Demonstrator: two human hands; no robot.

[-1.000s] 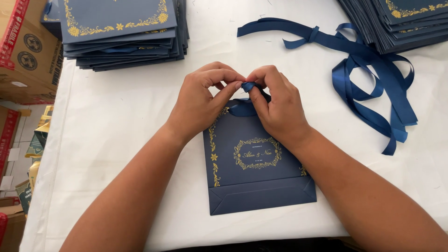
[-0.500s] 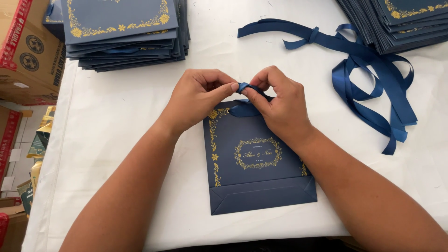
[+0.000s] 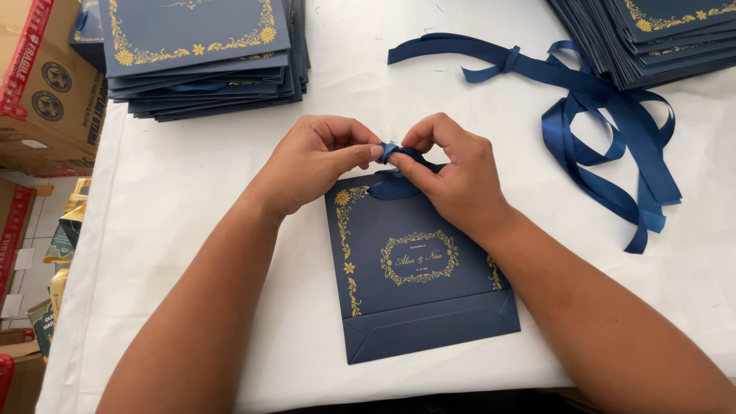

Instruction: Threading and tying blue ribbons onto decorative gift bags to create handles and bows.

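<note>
We have both grips closed on the ribbon (image 3: 389, 151): left hand (image 3: 318, 157) pinches it with thumb and forefinger, right hand (image 3: 452, 172) pinches it just beside, fingertips nearly touching. The ribbon sits at the top edge of the flat navy bag (image 3: 418, 268), which lies on the bench (image 3: 192, 222). Risk, as we judge it: satin is slick, so a loose pinch could let it slide out. Pulling hard could tear or crease the paper edge. Loose ribbons (image 3: 606, 123) and bag stacks (image 3: 199, 54) lie well apart, unlikely to snag.

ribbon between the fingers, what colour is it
Dark blue ribbon, pinched by both hands; seen in the head view.
</note>
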